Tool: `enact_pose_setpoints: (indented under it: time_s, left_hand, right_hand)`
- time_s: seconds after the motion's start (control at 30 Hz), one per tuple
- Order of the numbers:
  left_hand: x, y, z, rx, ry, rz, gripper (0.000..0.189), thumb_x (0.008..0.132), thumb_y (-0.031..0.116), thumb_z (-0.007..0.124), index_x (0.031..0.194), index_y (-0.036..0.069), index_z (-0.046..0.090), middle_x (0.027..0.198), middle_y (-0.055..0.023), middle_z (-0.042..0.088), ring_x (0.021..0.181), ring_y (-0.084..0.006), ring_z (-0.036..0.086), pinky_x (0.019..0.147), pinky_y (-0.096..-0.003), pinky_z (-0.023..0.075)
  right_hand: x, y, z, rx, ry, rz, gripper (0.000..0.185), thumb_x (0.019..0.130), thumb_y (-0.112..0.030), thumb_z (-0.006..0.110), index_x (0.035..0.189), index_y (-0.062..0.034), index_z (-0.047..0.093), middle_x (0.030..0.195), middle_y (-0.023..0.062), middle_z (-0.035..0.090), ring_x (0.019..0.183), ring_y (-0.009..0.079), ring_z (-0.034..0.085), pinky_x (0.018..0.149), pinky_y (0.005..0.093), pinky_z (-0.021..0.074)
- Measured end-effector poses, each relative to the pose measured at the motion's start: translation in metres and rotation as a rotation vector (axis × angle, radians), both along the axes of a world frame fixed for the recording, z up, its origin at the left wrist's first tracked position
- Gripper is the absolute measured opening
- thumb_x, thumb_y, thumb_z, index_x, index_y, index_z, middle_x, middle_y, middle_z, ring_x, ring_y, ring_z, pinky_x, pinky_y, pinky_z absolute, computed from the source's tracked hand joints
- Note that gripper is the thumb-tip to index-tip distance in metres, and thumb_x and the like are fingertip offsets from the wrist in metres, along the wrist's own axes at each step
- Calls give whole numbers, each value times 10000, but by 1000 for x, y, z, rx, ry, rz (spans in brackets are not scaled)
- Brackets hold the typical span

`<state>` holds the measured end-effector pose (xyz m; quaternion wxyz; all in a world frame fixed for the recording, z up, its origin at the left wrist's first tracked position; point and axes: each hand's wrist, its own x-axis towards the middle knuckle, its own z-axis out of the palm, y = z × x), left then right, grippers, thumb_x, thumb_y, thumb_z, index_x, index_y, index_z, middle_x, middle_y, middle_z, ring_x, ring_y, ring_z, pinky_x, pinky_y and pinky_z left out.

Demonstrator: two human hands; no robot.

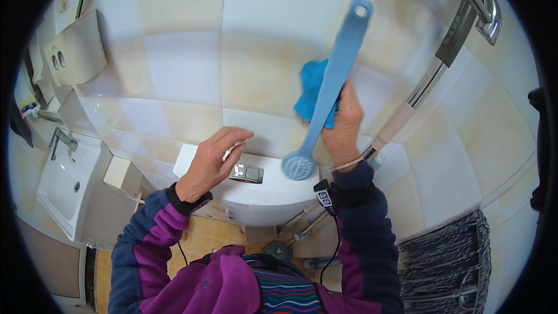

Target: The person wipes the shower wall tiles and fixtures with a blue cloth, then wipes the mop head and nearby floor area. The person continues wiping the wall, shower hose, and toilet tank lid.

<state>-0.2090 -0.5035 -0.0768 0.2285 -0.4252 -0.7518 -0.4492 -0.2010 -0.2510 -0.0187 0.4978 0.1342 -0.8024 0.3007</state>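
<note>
My right hand (346,124) grips a bright blue cloth (311,89) in front of the tiled wall. A long-handled light blue brush (338,65) slants across that hand and the cloth, partly covering both. Its round bristled head (299,165) is lowest, and a hole pierces the upper end of its handle. Whether my fingers also hold the brush is hidden. My left hand (213,159) holds nothing, its fingers slightly bent and apart. It hovers above the white toilet cistern (279,189), beside the chrome flush button (246,173).
At the left are a washbasin (65,183) with a tap, a cream box (124,176) and a wall-mounted holder (76,50). A pole (394,124) leans on the right, below a chrome fixture (488,17). A dark mop head (444,257) hangs at the lower right.
</note>
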Motion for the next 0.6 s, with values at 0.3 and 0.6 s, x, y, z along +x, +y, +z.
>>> enact_pose_setpoints:
  time_s: [0.3, 0.6]
  left_hand:
    - [-27, 47, 28, 107, 193, -127, 491, 825, 25, 669, 1293, 114, 549, 1391, -194, 443, 1185, -379, 509, 966, -406, 481]
    - [-46, 73, 29, -20, 537, -7, 480, 688, -24, 719, 1132, 84, 572, 1211, -181, 533, 1001, -372, 567, 817, -418, 505]
  right_hand:
    - [-6, -12, -36, -361, -380, 754, 552, 824, -108, 740, 1293, -2, 470, 1221, 146, 583, 1100, 207, 572, 944, 318, 459]
    - [6, -4, -33, -477, -480, 751, 523, 886, 11, 614, 1363, -23, 401, 1328, 116, 495, 1168, 174, 542, 937, 305, 490]
